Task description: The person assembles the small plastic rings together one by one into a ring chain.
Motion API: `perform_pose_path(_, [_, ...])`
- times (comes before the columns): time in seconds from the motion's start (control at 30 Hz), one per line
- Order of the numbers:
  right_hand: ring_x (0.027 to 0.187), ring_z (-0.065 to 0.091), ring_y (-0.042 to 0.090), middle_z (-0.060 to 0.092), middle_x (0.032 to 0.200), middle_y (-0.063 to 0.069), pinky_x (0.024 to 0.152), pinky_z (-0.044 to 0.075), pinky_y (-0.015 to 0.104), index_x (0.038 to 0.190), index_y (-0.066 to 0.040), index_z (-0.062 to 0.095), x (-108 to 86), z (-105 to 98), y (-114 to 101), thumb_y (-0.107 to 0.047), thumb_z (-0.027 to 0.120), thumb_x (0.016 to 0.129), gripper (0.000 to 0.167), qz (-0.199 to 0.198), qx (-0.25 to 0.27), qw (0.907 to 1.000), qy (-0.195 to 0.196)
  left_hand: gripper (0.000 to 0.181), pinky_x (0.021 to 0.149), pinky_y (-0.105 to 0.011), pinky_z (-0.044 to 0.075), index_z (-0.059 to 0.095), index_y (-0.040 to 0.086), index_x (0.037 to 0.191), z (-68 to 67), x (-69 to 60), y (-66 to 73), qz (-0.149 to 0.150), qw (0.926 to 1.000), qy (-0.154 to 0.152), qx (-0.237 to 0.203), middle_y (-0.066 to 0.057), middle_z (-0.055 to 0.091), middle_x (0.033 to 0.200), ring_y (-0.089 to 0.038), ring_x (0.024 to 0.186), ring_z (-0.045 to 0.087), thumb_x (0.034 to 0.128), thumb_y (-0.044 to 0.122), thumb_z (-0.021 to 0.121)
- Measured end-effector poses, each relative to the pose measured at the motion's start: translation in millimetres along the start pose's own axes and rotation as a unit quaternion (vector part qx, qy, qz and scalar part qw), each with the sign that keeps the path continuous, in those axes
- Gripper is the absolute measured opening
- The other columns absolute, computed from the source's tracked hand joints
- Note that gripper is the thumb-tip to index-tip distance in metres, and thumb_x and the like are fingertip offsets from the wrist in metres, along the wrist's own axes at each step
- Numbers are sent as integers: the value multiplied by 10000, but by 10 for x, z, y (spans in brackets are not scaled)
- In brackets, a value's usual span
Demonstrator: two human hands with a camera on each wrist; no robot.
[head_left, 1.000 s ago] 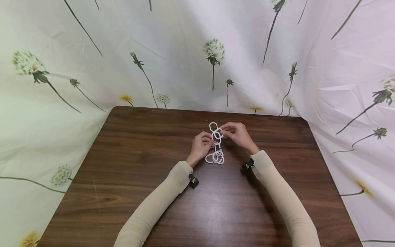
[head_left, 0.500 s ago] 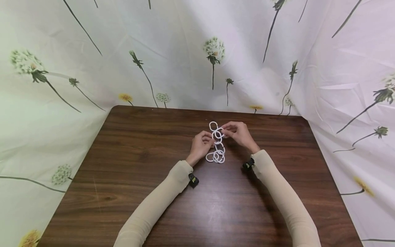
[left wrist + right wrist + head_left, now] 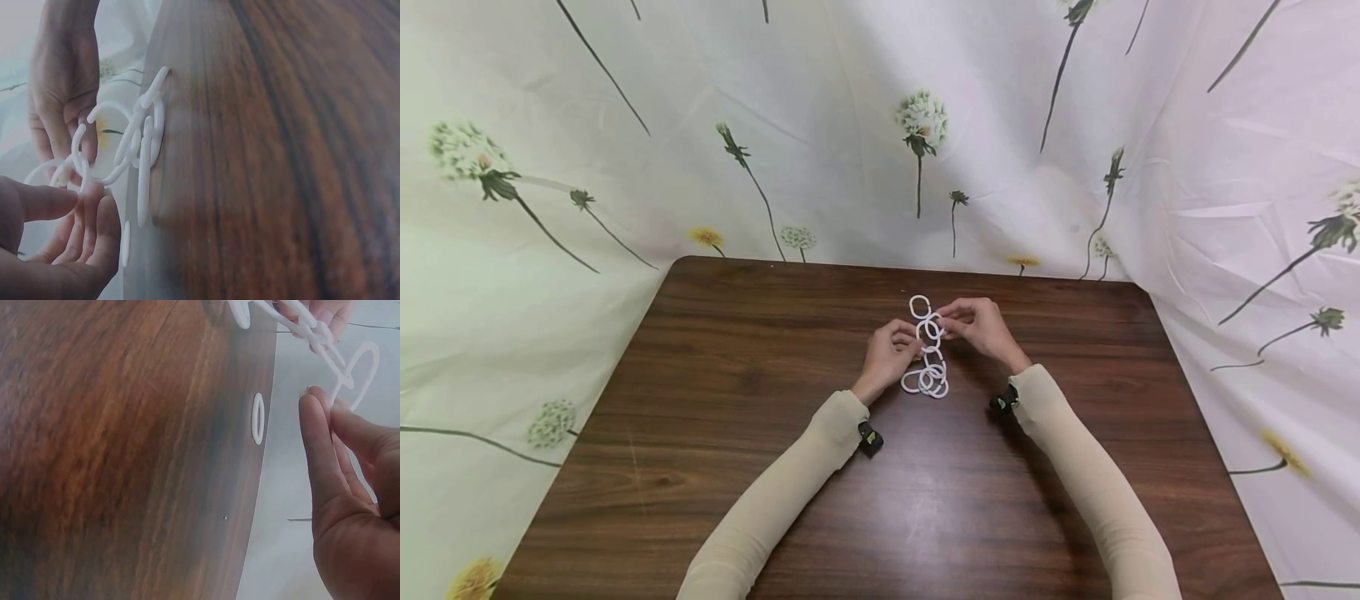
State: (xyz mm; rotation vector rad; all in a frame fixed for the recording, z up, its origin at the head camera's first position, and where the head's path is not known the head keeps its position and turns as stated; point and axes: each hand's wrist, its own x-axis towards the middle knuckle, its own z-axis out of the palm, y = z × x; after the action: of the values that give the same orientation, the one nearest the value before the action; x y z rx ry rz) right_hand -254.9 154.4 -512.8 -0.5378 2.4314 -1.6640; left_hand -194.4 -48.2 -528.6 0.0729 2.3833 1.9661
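Several white plastic chain links are hooked together in a short chain (image 3: 144, 181) between my hands, its near end lying bunched on the wooden table. My left hand (image 3: 887, 354) pinches one link between thumb and fingers, left of the chain. On the other side, my right hand (image 3: 981, 329) holds a white link (image 3: 374, 367) between thumb and fingertips. The right wrist view shows that link crossing the neighbouring one held towards the left hand. Beyond the hands, a loose white link (image 3: 255, 419) lies flat on the table. Fingers partly hide where the held links meet.
The dark wooden table (image 3: 737, 467) ends a short way past the hands. A white curtain (image 3: 835, 133) printed with dandelions hangs behind it and at both sides. Black wrist cameras (image 3: 870, 438) sit on both sleeves.
Both hands stay nearly in place, with only slight finger movement. The held links tilt a little, and the middle of the chain has swung slightly to the right.
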Motion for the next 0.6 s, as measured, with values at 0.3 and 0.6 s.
perform_pose_path(0.3, [740, 764, 123, 778, 971, 256, 704, 668, 375, 1062, 47, 773, -22, 35, -36, 14, 753, 922, 145, 128, -227, 9996, 56, 199, 719, -241, 637, 657, -79, 1121, 6, -34, 25, 96, 9997, -186, 101, -275, 774, 977, -390, 885, 784, 937, -27, 709])
perform_pose_path(0.6, [854, 785, 331, 782, 992, 188, 712, 641, 284, 1105, 0, 756, 5, 0, -71, -85, 752, 954, 173, -166, -726, 9970, 189, 171, 710, -227, 628, 677, -66, 1095, 14, -38, 29, 160, 9996, -135, 204, -247, 783, 960, -346, 859, 787, 934, -14, 702])
